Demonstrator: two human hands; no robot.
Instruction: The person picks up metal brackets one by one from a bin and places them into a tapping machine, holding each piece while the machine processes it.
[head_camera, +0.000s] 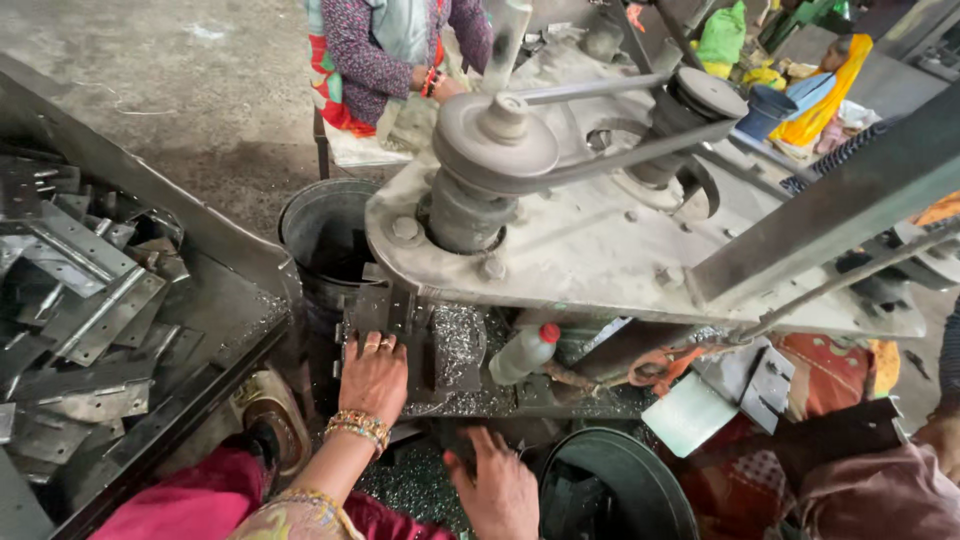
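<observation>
My left hand (373, 378), with rings and bangles at the wrist, rests palm down on a dark metal plate (372, 312) lying on the drill machine's work table (462, 345). Metal shavings are scattered over that table. My right hand (497, 488) hangs lower, near the rim of a dark round bucket (622, 482), fingers curled; whether it holds anything I cannot tell. Above both hands looms the grey machine head (600, 240) with a belt and two pulleys.
A tray (240, 255) of flat metal hinge plates fills the left. A dark drum (325, 235) stands behind the work table. A plastic bottle with a red cap (525, 352) lies under the machine. Another person (385, 50) sits beyond it; one more at far right.
</observation>
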